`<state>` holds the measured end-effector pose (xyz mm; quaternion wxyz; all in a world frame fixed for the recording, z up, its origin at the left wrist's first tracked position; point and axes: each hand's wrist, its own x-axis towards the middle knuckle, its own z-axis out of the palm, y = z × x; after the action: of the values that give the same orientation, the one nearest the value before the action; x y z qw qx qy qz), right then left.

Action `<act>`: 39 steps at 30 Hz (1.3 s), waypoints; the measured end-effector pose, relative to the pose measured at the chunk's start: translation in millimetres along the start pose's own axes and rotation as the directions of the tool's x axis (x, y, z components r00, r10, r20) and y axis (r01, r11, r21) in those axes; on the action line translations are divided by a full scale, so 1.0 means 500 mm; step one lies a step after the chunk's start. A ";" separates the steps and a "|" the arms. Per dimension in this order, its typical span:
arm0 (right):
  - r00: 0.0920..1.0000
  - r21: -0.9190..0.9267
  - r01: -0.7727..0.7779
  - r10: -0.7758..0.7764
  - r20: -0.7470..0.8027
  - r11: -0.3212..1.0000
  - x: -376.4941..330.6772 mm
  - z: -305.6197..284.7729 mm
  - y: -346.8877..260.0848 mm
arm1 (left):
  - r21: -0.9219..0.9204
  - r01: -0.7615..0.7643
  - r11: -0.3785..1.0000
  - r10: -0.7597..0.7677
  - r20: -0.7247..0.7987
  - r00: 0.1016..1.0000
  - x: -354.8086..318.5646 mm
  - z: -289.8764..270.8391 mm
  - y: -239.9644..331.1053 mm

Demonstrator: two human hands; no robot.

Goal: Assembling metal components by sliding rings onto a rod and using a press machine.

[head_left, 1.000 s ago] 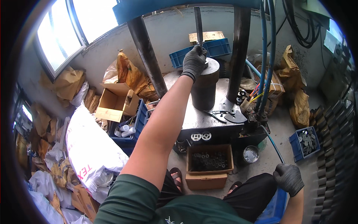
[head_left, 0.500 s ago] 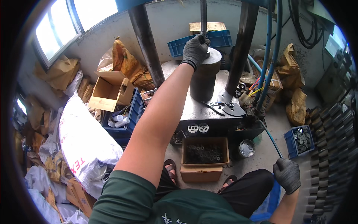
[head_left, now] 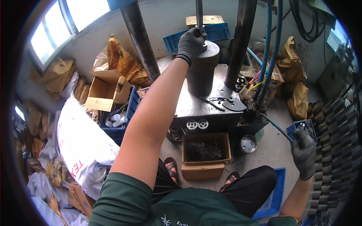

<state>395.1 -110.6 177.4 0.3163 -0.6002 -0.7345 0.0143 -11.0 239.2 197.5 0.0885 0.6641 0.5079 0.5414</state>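
Head view: left hand [head_left: 191, 42] fingers curl over the cylinder [head_left: 201, 71] top edge, rod [head_left: 198, 15] just beside. Right hand [head_left: 304, 152] fingers grip a lever [head_left: 277, 128], bin [head_left: 303, 129] close behind.

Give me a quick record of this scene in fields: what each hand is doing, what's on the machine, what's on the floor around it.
left hand: gloved, resting on top of the dark metal cylinder, by the vertical rod
right hand: gloved, gripping a thin lever at the person's right side
machine table: steel plate carrying the cylinder
under the table: open cardboard box of small dark metal parts
floor, left: white sack, blue crate, empty carton
floor, right: small blue bin of parts
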 end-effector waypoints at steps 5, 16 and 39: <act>0.833 -0.104 0.280 -0.296 -0.467 0.954 0.243 0.017 0.051 | -0.169 0.023 0.985 -0.020 0.017 1.000 0.011 -0.012 -0.028; 0.995 0.029 0.007 -0.004 -0.104 1.000 0.240 -0.016 0.072 | -0.110 -0.014 0.994 0.013 -0.010 1.000 -0.006 0.000 -0.005; 0.920 -0.082 -0.035 0.064 0.388 0.996 -0.059 0.005 0.002 | -0.071 -0.022 0.997 0.018 -0.063 0.998 -0.004 0.005 -0.006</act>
<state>397.2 -135.6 161.9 0.1412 -0.6150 -0.7673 0.1146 -10.5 240.0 193.1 0.0909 0.6485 0.4841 0.5804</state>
